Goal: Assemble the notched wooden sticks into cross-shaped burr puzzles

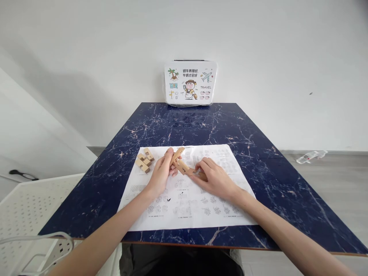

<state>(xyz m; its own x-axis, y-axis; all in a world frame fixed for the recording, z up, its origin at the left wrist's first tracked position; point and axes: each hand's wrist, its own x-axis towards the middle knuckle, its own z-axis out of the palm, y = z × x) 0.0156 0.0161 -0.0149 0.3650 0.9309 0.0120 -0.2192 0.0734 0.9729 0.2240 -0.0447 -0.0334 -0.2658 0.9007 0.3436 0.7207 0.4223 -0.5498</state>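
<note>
My left hand (161,172) is closed around a notched wooden puzzle bar (177,155) that tilts up to the right. My right hand (217,178) pinches a second wooden bar (184,168) that lies across the first, so the two bars cross between my hands. Both hands rest on a white printed instruction sheet (186,207) spread on the dark blue marble table (186,122). A small heap of loose wooden puzzle pieces (144,160) lies on the sheet just left of my left hand.
A white box with cartoon travel pictures (189,82) leans against the wall at the table's far edge. A white perforated basket (25,207) and a power strip with cable (57,249) sit at the lower left. A clear plastic bottle (312,156) lies on the floor at right.
</note>
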